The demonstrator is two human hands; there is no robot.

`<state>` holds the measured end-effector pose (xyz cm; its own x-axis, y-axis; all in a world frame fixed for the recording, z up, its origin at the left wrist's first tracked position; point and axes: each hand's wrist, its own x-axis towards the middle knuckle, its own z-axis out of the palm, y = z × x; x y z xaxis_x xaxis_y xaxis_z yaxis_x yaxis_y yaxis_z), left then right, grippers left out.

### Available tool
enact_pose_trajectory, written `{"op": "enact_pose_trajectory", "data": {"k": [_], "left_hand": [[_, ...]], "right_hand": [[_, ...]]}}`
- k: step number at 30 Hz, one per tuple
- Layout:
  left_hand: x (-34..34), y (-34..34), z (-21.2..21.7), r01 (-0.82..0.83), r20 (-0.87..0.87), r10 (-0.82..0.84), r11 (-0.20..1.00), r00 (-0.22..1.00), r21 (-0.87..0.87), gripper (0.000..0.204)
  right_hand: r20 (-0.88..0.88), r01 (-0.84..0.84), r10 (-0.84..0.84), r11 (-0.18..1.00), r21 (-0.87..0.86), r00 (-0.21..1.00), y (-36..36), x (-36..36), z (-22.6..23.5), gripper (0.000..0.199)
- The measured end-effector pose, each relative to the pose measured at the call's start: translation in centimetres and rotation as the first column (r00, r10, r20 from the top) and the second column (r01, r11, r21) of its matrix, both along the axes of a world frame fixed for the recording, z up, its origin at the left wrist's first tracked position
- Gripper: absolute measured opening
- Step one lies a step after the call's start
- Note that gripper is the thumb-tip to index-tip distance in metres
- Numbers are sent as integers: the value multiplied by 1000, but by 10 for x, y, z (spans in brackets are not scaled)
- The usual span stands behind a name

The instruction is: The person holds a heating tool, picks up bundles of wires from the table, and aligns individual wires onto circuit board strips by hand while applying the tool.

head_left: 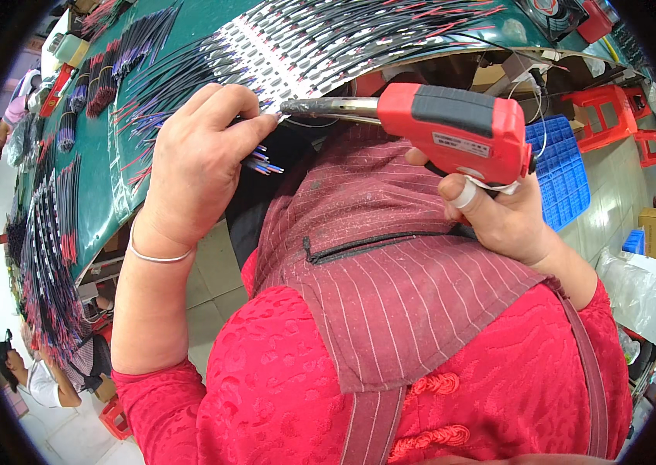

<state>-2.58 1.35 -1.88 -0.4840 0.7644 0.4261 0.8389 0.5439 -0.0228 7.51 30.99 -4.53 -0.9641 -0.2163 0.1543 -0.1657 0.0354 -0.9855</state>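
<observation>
My right hand (502, 209) grips a red and dark grey soldering gun (452, 128) from below, with white tape around one finger. Its long metal barrel points left, and the dark tip ends right by my left fingertips. My left hand (208, 143) is closed, thumb and forefinger pinched together at the near edge of rows of white connector pieces (266, 50). Coloured wire ends (264, 163) stick out below this hand. Exactly what sits between the fingertips is too small to make out. Dark wires (157, 101) fan out from the rows on the left.
The green table (103, 186) curves around in front and to the left, carrying bundled wires (103, 89) and a long heap of wires (49, 271). A blue plastic crate (556, 170) and red stools (603, 116) stand at right. Another person (37, 376) sits at lower left.
</observation>
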Motion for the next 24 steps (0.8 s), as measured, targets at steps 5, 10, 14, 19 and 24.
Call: {"op": "enact_pose_trajectory", "data": {"k": [5,10,14,19,24], "left_hand": [[0,2,1,-5,6,5,1000,1000,-13,30],[0,2,2,-4,11,4,1000,1000,-25,29],[1,2,3,-15,5,16,1000,1000,-27,29],[-1,2,1,-3,-1,3,1000,1000,-21,29],[0,2,2,-19,-3,19,999,1000,-46,29]], "right_hand": [[166,31,-38,999,43,985,2,4,2,31],[43,18,-16,999,-29,999,-2,3,-2,32],[-29,14,-16,997,-81,999,-2,1,-2,32],[32,37,-36,999,-32,999,-1,2,-4,31],[-14,48,-48,999,21,999,-2,2,-5,30]]}}
